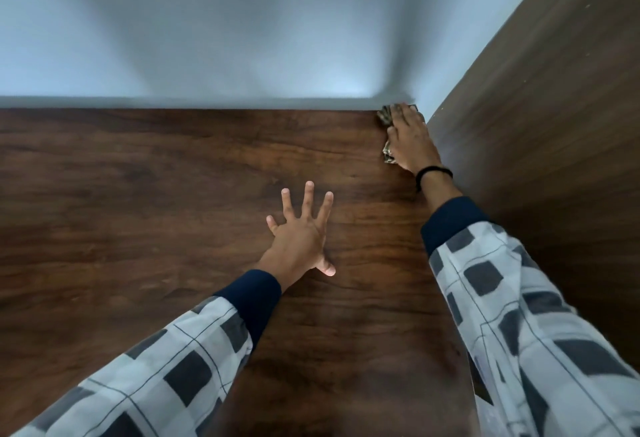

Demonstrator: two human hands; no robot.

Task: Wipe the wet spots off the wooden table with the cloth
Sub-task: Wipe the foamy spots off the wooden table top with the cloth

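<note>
Now flat right grip (410, 138) presses crumpled cloth (385, 117) onto grained wooden table (138, 194); left grip (299, 239) splayed.

A wall (207, 20) and a side panel (554, 107)
The pale blue-grey wall runs along the far edge of the table (138, 194); the dark wood-grain side panel rises along its right edge and meets the wall at the far right corner.

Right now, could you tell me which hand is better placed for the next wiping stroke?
Right. The right hand lies on the cloth in the far right corner of the table; the left hand rests spread on bare wood, away from it.
</note>
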